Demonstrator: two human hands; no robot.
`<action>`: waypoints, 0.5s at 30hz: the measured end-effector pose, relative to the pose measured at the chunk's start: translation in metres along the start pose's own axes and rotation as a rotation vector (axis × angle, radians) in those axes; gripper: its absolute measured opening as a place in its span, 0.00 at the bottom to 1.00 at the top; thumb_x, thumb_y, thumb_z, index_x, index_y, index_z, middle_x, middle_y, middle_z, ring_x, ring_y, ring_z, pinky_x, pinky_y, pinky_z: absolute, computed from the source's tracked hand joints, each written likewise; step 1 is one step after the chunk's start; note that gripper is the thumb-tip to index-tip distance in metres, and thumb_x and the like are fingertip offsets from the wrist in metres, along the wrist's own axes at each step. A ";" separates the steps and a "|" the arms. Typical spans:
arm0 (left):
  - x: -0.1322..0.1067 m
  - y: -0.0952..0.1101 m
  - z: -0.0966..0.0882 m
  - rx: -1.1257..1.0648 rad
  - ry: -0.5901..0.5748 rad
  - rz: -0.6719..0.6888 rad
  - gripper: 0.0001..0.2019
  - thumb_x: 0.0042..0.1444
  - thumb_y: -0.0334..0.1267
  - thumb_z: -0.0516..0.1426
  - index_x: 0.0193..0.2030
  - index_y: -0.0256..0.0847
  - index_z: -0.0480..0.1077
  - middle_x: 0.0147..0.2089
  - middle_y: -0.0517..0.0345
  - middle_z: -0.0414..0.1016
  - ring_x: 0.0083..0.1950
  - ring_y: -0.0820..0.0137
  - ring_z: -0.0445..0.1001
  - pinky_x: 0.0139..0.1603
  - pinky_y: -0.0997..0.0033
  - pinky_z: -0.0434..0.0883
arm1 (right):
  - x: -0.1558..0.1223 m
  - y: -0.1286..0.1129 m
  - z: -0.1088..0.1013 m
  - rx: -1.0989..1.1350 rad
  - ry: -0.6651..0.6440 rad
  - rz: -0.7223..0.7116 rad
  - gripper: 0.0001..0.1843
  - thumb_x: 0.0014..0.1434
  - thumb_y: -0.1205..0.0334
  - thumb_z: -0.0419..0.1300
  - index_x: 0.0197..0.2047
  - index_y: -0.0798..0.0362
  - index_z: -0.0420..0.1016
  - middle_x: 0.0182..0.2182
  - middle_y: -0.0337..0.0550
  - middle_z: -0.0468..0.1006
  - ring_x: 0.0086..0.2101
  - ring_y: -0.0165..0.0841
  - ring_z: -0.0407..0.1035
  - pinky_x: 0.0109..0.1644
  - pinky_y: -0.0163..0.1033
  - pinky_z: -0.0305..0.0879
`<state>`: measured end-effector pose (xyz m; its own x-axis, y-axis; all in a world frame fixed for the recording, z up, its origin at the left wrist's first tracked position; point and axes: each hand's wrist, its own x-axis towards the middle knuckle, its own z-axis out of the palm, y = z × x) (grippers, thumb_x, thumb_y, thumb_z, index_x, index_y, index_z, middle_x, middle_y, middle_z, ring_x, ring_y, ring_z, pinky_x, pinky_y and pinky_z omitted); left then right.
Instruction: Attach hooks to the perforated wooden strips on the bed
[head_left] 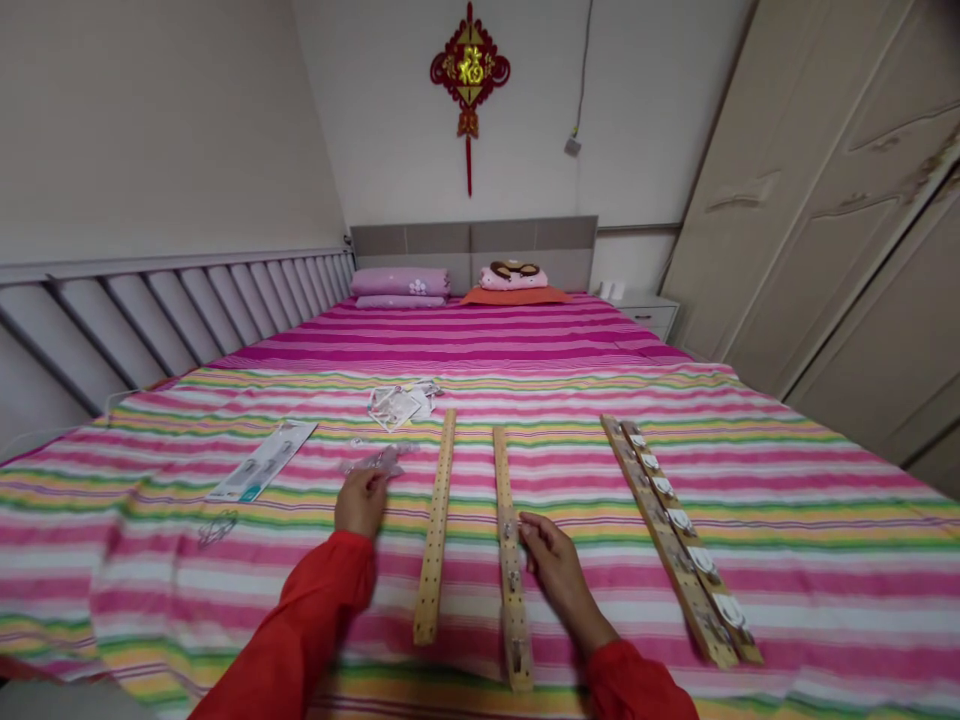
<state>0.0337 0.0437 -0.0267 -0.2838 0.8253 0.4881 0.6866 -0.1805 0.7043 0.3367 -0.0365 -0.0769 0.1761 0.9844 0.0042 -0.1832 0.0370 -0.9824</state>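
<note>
Over the striped bedspread, my left hand (361,502) is closed, its fingertips pinching the near edge of some crumpled clear plastic (381,459). My right hand (553,560) is beside a narrow wooden strip with holes (502,470), thumb and index finger apart at its right edge. Small metal clips (514,580) sit along the near half of that strip. A second perforated strip (436,525) lies between my hands and carries no clips. Whether the right fingertips press on the strip is hard to make out.
At right lie two wooden strips (660,520), one bearing several white round pieces (681,521). A printed card (262,462) and a thin wire tangle (217,527) are at left. Beyond my left hand is a pile of packets (397,405). A railing (172,270) lines the left side.
</note>
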 end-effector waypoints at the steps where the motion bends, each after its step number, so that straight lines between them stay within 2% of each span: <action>1: 0.004 -0.005 0.001 0.057 0.002 0.043 0.07 0.44 0.36 0.55 0.28 0.42 0.75 0.30 0.52 0.74 0.33 0.63 0.72 0.37 0.64 0.70 | 0.000 0.000 0.000 -0.001 0.000 -0.001 0.26 0.44 0.42 0.65 0.38 0.56 0.74 0.16 0.33 0.68 0.14 0.26 0.57 0.17 0.33 0.53; 5: 0.012 -0.015 0.006 0.261 -0.052 0.133 0.08 0.46 0.34 0.55 0.29 0.44 0.76 0.32 0.52 0.73 0.37 0.62 0.72 0.40 0.65 0.70 | 0.000 0.001 0.001 0.006 0.010 0.007 0.27 0.44 0.41 0.65 0.37 0.55 0.74 0.16 0.33 0.69 0.13 0.26 0.57 0.17 0.33 0.53; 9: 0.014 -0.016 0.007 0.362 -0.108 0.152 0.09 0.47 0.33 0.54 0.29 0.43 0.76 0.34 0.52 0.73 0.39 0.62 0.72 0.40 0.65 0.70 | -0.001 -0.002 0.002 0.013 0.012 0.012 0.26 0.44 0.41 0.64 0.37 0.55 0.74 0.17 0.33 0.69 0.13 0.25 0.57 0.17 0.33 0.52; 12: 0.014 -0.011 0.006 0.276 -0.079 0.121 0.07 0.46 0.35 0.55 0.27 0.43 0.76 0.32 0.52 0.73 0.38 0.61 0.72 0.40 0.64 0.71 | -0.001 -0.004 0.002 0.020 0.009 0.017 0.26 0.44 0.41 0.64 0.37 0.55 0.73 0.17 0.33 0.69 0.13 0.25 0.56 0.17 0.33 0.51; 15: 0.012 -0.003 0.004 0.069 -0.008 0.034 0.04 0.41 0.38 0.59 0.25 0.43 0.75 0.29 0.53 0.74 0.35 0.61 0.72 0.40 0.61 0.72 | -0.001 -0.004 0.003 0.022 0.002 0.010 0.25 0.44 0.42 0.64 0.36 0.55 0.73 0.17 0.34 0.69 0.13 0.25 0.56 0.17 0.33 0.51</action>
<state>0.0309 0.0564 -0.0253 -0.2539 0.8237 0.5069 0.7406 -0.1715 0.6497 0.3348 -0.0375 -0.0724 0.1758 0.9844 -0.0062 -0.2066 0.0308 -0.9780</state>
